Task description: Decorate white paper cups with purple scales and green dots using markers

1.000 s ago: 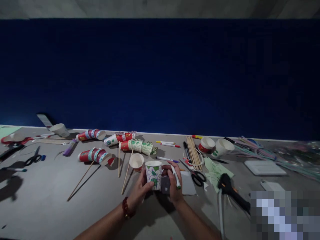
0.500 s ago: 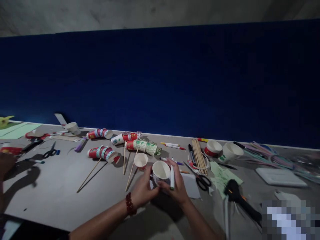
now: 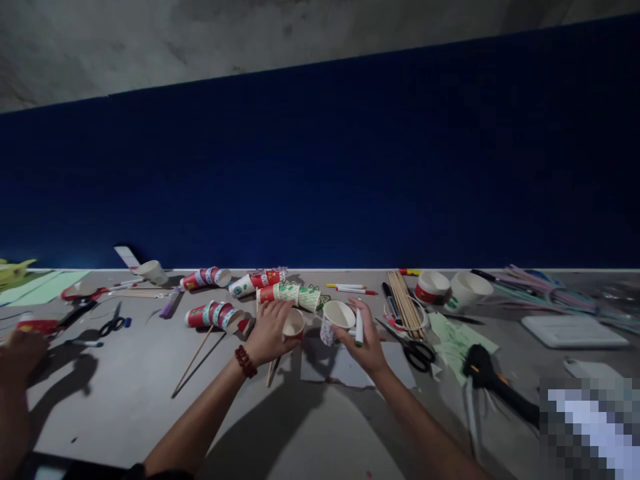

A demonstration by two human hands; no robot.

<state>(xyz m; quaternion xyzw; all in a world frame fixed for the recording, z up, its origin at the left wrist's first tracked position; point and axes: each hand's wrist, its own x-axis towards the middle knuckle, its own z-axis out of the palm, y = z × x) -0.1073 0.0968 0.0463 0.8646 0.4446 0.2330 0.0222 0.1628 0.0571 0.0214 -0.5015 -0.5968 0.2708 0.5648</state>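
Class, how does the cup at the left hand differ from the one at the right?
The left cup looks smaller across its mouth than the right cup. The right cup shows purple patterning on its wall; the left cup's wall is mostly hidden. A pen is held with the right cup, none with the left cup. Both have pale insides.
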